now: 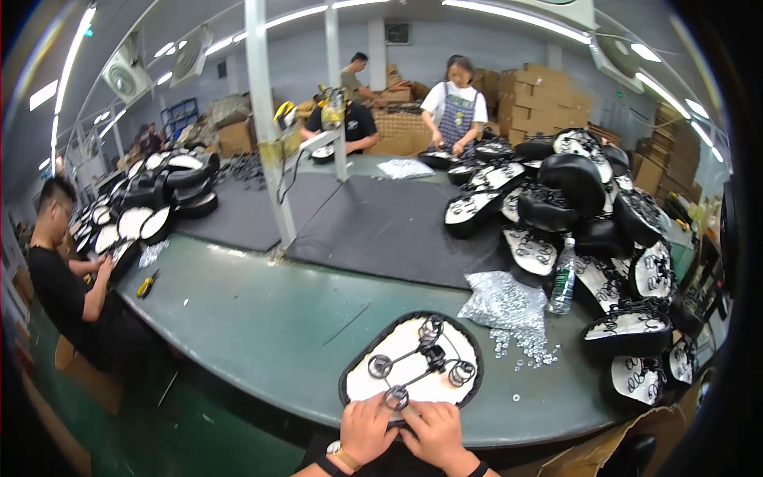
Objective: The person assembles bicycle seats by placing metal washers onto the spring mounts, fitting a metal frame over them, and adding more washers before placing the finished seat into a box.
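An upturned bicycle saddle [413,350] lies on the green table [270,318] in front of me, its white underside up, with a black wire frame and coil springs [421,362] on it. My left hand [364,429] and my right hand [435,433] meet at the saddle's near edge, fingers pinching the front spring ring [396,397]. A watch sits on my left wrist, a dark band on my right.
A clear bag of small metal parts [502,302] has spilled several pieces to the right. A plastic water bottle [562,277] stands beside a pile of black saddles [588,215]. A dark mat [381,226] covers the table's middle. Other people work at the left and far side.
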`<state>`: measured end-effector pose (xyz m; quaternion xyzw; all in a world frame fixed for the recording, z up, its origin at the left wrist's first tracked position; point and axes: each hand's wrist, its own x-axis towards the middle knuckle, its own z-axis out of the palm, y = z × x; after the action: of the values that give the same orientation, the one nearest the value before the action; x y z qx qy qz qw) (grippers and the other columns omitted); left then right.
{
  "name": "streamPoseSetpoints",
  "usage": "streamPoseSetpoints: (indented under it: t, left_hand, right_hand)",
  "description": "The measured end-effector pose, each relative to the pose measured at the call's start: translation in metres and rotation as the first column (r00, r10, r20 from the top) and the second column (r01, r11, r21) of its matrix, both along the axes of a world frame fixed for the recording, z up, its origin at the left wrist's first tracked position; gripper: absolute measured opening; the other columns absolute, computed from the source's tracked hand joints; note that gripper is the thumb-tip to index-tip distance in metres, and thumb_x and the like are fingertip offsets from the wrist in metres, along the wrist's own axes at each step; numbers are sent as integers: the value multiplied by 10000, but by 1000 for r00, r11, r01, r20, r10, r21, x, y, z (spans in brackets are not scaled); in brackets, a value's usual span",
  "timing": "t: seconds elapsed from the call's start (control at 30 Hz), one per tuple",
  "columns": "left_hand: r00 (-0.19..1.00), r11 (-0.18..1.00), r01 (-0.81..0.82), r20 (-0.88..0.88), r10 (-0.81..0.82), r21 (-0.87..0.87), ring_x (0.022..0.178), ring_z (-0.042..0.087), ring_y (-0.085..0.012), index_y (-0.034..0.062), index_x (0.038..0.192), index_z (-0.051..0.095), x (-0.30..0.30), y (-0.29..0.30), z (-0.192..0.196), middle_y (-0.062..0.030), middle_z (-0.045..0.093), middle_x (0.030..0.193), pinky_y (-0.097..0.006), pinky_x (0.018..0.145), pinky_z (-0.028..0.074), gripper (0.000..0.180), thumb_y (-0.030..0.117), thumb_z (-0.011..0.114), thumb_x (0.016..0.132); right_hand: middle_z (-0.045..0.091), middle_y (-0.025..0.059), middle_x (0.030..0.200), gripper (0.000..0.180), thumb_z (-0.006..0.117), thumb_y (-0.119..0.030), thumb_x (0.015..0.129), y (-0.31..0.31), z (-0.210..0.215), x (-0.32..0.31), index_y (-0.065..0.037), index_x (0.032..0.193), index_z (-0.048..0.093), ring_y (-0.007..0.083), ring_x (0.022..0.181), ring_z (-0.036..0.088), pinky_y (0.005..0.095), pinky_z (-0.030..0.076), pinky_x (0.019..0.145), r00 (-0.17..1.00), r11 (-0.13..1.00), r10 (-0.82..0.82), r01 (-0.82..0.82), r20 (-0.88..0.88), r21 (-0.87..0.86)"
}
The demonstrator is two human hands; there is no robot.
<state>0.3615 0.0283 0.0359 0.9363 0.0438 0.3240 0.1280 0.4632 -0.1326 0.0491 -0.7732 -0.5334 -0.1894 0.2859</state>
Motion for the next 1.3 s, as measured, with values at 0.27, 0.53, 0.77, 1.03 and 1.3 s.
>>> streamPoseSetpoints:
  t: [0.27, 0.53, 0.77, 1.03, 1.3]
  left_hand:
    - [999, 999, -34, 25, 34, -6, 1156, 551, -415, 72, 1151, 676, -5, -13, -11, -208, 579, 1327, -553, 1013, 414, 442, 243, 767, 754]
    - [998, 998, -56, 43, 56, 11, 1111, 553, -410, 120, 1107, 683, -3, -14, -18, -199, 580, 1297, -555, 999, 416, 367, 248, 759, 771]
    - [997, 997, -76, 16, 76, 19, 1186, 534, -411, 105, 1154, 679, -7, -14, -23, -196, 572, 1330, -557, 1051, 404, 424, 268, 764, 772]
    - [998, 997, -68, -10, 67, -38, 1218, 524, -397, 99, 1214, 670, -3, -14, -24, -183, 556, 1374, -552, 1085, 395, 493, 264, 770, 760]
    - [999, 998, -9, 32, 7, 60, 1072, 607, -280, 94, 1382, 597, -7, -7, -14, -110, 594, 1327, -425, 925, 463, 707, 214, 793, 713]
  right_hand:
    - [683, 58, 1091, 395, 720, -160, 749, 2, -21, -5, -126, 1143, 712, 283, 963, 630, 451, 458, 878, 998, 979, -32, 20, 58, 204]
    - [691, 55, 1106, 392, 720, -170, 753, -3, -14, -5, -122, 1143, 716, 280, 961, 630, 445, 454, 890, 999, 979, 2, -9, 32, 205]
    - [695, 47, 1119, 394, 734, -167, 754, -2, -22, -5, -128, 1146, 716, 275, 980, 635, 447, 453, 899, 999, 977, 34, -38, 21, 208]
    - [696, 46, 1115, 420, 760, -185, 741, -2, -22, -3, -152, 1158, 724, 271, 980, 636, 458, 442, 900, 998, 975, 11, -23, 56, 221]
    - [690, 48, 1125, 425, 747, -187, 752, -3, -26, -7, -151, 1174, 720, 272, 993, 628, 464, 438, 908, 998, 974, -2, -14, 67, 227]
